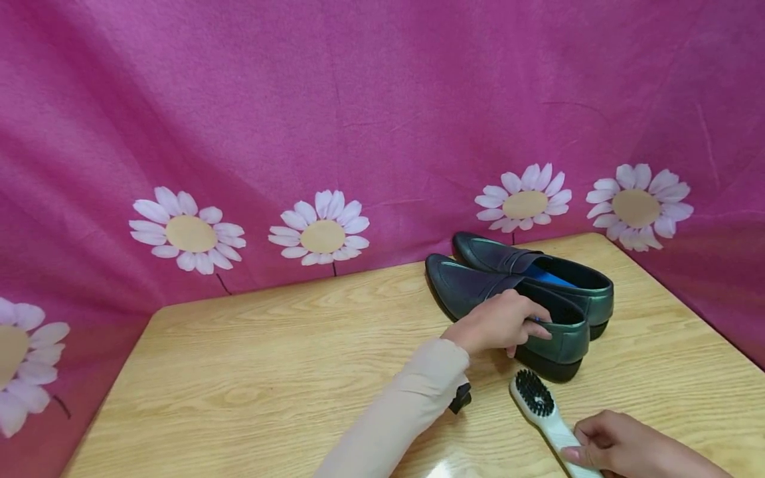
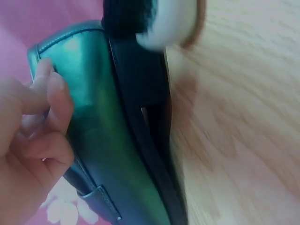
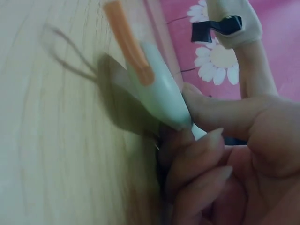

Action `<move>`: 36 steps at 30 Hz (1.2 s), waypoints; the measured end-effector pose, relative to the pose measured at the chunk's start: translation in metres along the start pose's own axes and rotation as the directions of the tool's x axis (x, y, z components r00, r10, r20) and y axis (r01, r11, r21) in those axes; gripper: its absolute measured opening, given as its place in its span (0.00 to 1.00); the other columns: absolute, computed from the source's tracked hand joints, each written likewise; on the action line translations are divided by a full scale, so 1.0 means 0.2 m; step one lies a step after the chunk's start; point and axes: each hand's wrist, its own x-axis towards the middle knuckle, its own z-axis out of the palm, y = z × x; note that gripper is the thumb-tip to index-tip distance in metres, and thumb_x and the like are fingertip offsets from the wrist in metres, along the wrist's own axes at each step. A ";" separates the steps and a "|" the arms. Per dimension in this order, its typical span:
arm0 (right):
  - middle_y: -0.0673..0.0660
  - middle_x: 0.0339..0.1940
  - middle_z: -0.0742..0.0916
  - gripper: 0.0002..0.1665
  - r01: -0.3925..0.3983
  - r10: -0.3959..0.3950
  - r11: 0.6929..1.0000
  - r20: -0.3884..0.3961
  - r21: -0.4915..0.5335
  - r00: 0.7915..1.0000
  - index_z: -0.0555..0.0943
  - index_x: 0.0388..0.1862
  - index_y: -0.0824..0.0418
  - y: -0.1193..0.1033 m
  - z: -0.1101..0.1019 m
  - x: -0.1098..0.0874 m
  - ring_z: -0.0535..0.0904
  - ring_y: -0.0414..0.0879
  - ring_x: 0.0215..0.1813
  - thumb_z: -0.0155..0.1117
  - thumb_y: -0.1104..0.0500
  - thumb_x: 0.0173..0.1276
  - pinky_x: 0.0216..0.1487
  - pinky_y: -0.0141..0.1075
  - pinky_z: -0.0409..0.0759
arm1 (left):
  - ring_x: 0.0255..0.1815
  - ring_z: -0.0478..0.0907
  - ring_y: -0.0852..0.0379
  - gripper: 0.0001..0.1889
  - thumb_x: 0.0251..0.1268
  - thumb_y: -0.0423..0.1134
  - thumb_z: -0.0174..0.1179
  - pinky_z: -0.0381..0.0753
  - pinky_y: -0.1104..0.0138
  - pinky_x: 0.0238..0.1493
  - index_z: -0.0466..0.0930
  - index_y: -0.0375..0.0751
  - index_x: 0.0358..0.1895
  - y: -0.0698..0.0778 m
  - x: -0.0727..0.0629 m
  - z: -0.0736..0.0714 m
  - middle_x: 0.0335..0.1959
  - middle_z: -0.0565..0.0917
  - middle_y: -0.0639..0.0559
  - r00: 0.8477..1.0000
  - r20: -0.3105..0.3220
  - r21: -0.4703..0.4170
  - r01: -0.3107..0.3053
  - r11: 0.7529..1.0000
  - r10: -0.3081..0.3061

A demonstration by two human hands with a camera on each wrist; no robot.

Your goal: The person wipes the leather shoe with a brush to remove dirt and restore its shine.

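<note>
On the right of the table in the head view stands a dark loafer (image 1: 469, 292) with a greenish heel. My left hand (image 1: 499, 322) grips this shoe by the rim of its opening, near the heel. The left wrist view shows its curled fingers (image 2: 58, 101) against the shiny side of the loafer (image 2: 93, 93). My right hand (image 1: 624, 441) holds a white-handled shoe brush (image 1: 556, 425) beside the heel, black bristles facing up. An orange loop (image 3: 126, 42) hangs at the end of the brush handle (image 3: 164, 96) in the right wrist view.
The matching loafer (image 1: 562, 275) stands just behind, with a blue insole showing. Both shoes rest on a light wooden table (image 1: 269, 372). Pink cloth (image 1: 382, 133) with white daisies hangs behind and around it. A black strap (image 1: 460, 398) shows at my left sleeve.
</note>
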 end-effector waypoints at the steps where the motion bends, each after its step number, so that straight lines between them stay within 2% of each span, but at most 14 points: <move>1: 0.45 0.21 0.71 0.15 0.008 -0.008 1.000 0.020 0.017 1.000 0.77 0.30 0.65 0.01 0.00 -0.01 0.68 0.35 0.26 0.55 0.56 0.74 0.25 0.31 0.59 | 0.14 0.78 0.66 0.15 0.71 0.35 0.55 0.73 0.79 0.23 0.80 0.52 0.57 -0.02 -0.02 -0.01 0.42 0.85 0.68 1.000 -0.005 -0.003 -0.006 1.000 0.006; 9: 0.45 0.26 0.76 0.17 0.045 -0.082 0.980 0.183 0.196 0.980 0.77 0.36 0.71 0.06 -0.03 -0.03 0.75 0.35 0.33 0.48 0.59 0.77 0.29 0.29 0.63 | 0.19 0.79 0.69 0.10 0.71 0.31 0.54 0.72 0.78 0.23 0.83 0.43 0.48 -0.17 -0.19 -0.07 0.41 0.86 0.62 0.993 -0.001 -0.070 -0.115 0.991 0.115; 12: 0.44 0.26 0.76 0.14 0.135 -0.188 0.965 0.234 0.224 0.954 0.72 0.34 0.73 0.09 -0.03 -0.01 0.75 0.32 0.33 0.46 0.64 0.77 0.28 0.27 0.64 | 0.25 0.77 0.73 0.07 0.69 0.32 0.56 0.72 0.79 0.28 0.83 0.41 0.43 -0.26 -0.30 -0.10 0.36 0.86 0.60 0.985 -0.004 -0.046 -0.170 0.984 0.170; 16: 0.47 0.20 0.71 0.11 0.203 -0.265 0.950 0.266 0.238 0.927 0.68 0.30 0.72 0.11 -0.03 0.01 0.71 0.29 0.30 0.46 0.68 0.76 0.24 0.27 0.61 | 0.33 0.75 0.67 0.05 0.65 0.34 0.61 0.73 0.79 0.38 0.84 0.40 0.40 -0.37 -0.52 -0.18 0.34 0.83 0.56 0.980 -0.014 0.051 -0.198 0.979 0.199; 18: 0.56 0.19 0.68 0.12 0.180 -0.251 0.949 0.274 0.260 0.928 0.68 0.31 0.72 0.10 -0.03 0.01 0.71 0.30 0.30 0.46 0.67 0.76 0.25 0.28 0.60 | 0.38 0.77 0.63 0.06 0.64 0.32 0.62 0.74 0.76 0.44 0.85 0.38 0.42 -0.42 -0.65 -0.24 0.38 0.84 0.53 0.986 -0.012 0.092 -0.164 0.982 0.166; 20: 0.57 0.19 0.67 0.13 0.147 -0.222 0.953 0.276 0.267 0.935 0.67 0.32 0.73 0.09 -0.04 0.02 0.72 0.32 0.31 0.45 0.66 0.77 0.26 0.28 0.60 | 0.43 0.78 0.60 0.08 0.64 0.28 0.59 0.75 0.73 0.49 0.85 0.38 0.43 -0.45 -0.77 -0.29 0.43 0.84 0.51 0.993 -0.026 0.133 -0.111 0.985 0.116; 23: 0.59 0.21 0.68 0.14 0.043 -0.104 0.966 0.231 0.256 0.967 0.72 0.35 0.72 0.07 -0.05 0.01 0.73 0.38 0.33 0.46 0.62 0.77 0.28 0.31 0.60 | 0.44 0.77 0.58 0.13 0.63 0.26 0.51 0.76 0.68 0.49 0.86 0.40 0.39 -0.47 -0.94 -0.35 0.48 0.82 0.50 0.997 -0.072 0.124 0.002 0.992 0.007; 25: 0.56 0.25 0.72 0.14 -0.019 -0.025 0.973 0.188 0.229 0.982 0.74 0.38 0.70 0.05 -0.06 0.02 0.73 0.44 0.36 0.46 0.60 0.78 0.30 0.33 0.61 | 0.42 0.77 0.59 0.13 0.65 0.32 0.48 0.76 0.65 0.47 0.85 0.44 0.37 -0.46 -1.03 -0.36 0.55 0.76 0.50 0.991 -0.108 0.092 0.090 0.992 -0.080; 27: 0.55 0.34 0.75 0.14 -0.092 0.065 0.973 0.135 0.210 0.989 0.76 0.44 0.68 0.02 -0.07 0.03 0.71 0.48 0.40 0.46 0.58 0.78 0.35 0.36 0.62 | 0.41 0.77 0.59 0.12 0.71 0.42 0.49 0.76 0.62 0.49 0.83 0.47 0.40 -0.46 -1.09 -0.35 0.63 0.69 0.49 0.976 -0.129 0.030 0.179 0.983 -0.174; 29: 0.58 0.39 0.76 0.14 -0.116 0.087 0.961 0.124 0.250 0.988 0.75 0.47 0.67 0.00 -0.08 0.04 0.71 0.50 0.42 0.45 0.58 0.78 0.37 0.37 0.65 | 0.44 0.78 0.57 0.14 0.72 0.52 0.49 0.76 0.59 0.51 0.80 0.50 0.45 -0.47 -1.14 -0.31 0.69 0.62 0.48 0.958 -0.136 -0.043 0.247 0.968 -0.250; 31: 0.60 0.40 0.79 0.14 -0.127 0.080 0.923 0.142 0.363 0.987 0.73 0.50 0.66 -0.02 -0.07 0.05 0.74 0.50 0.42 0.44 0.57 0.78 0.39 0.36 0.71 | 0.44 0.78 0.57 0.15 0.71 0.56 0.51 0.77 0.59 0.51 0.78 0.51 0.47 -0.49 -1.16 -0.25 0.63 0.69 0.49 0.948 -0.157 -0.141 0.255 0.957 -0.276; 33: 0.60 0.39 0.81 0.13 -0.146 0.085 0.874 0.151 0.463 0.985 0.72 0.51 0.62 -0.05 -0.07 0.07 0.76 0.48 0.37 0.45 0.56 0.79 0.36 0.33 0.75 | 0.42 0.76 0.60 0.12 0.71 0.53 0.52 0.78 0.63 0.47 0.76 0.51 0.44 -0.50 -1.16 -0.20 0.49 0.76 0.54 0.940 -0.221 -0.216 0.214 0.953 -0.261; 35: 0.60 0.34 0.83 0.13 -0.101 0.001 0.832 0.181 0.545 0.983 0.70 0.51 0.64 -0.06 -0.06 0.09 0.72 0.47 0.24 0.41 0.57 0.80 0.22 0.30 0.69 | 0.36 0.74 0.61 0.07 0.72 0.47 0.54 0.76 0.68 0.39 0.74 0.50 0.37 -0.52 -1.17 -0.16 0.34 0.75 0.58 0.925 -0.312 -0.260 0.136 0.956 -0.216; 36: 0.59 0.32 0.83 0.13 -0.078 -0.018 0.838 0.171 0.540 0.985 0.70 0.50 0.63 -0.07 -0.06 0.10 0.69 0.46 0.21 0.40 0.56 0.80 0.17 0.30 0.63 | 0.33 0.72 0.61 0.06 0.72 0.44 0.54 0.73 0.69 0.35 0.73 0.50 0.35 -0.54 -1.17 -0.14 0.28 0.73 0.59 0.914 -0.356 -0.275 0.098 0.956 -0.196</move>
